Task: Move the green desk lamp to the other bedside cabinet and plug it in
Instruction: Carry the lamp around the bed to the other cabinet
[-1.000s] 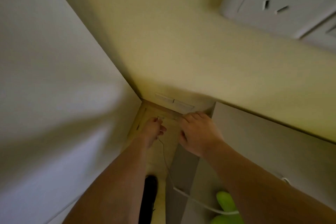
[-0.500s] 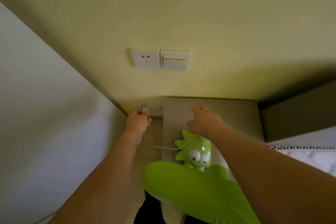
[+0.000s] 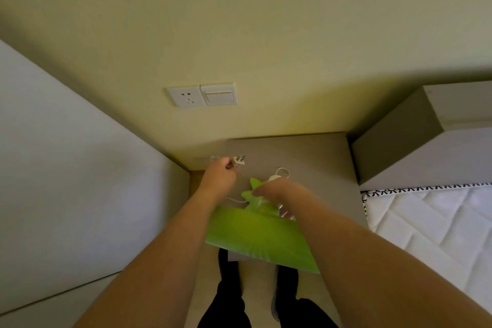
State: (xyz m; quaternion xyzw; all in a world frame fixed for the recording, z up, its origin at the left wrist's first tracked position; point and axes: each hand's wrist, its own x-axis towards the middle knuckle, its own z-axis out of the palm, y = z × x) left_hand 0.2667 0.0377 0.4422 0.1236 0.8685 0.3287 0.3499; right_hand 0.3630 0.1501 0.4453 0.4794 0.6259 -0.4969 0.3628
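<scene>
Yellow wall (image 3: 266,21) carries socket (image 3: 185,96) above grey cabinet (image 3: 314,157). Left hand (image 3: 219,177) closed on plug (image 3: 237,161), prongs up, below socket. Right hand (image 3: 271,190) grips green lamp (image 3: 255,224) standing on cabinet; cord (image 3: 282,171) loops behind.

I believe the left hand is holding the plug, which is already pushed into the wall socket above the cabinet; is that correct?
Not quite. The left hand does hold the plug, but the head view shows it still out in the air, prongs bare, well below the empty wall socket above the cabinet.
</scene>
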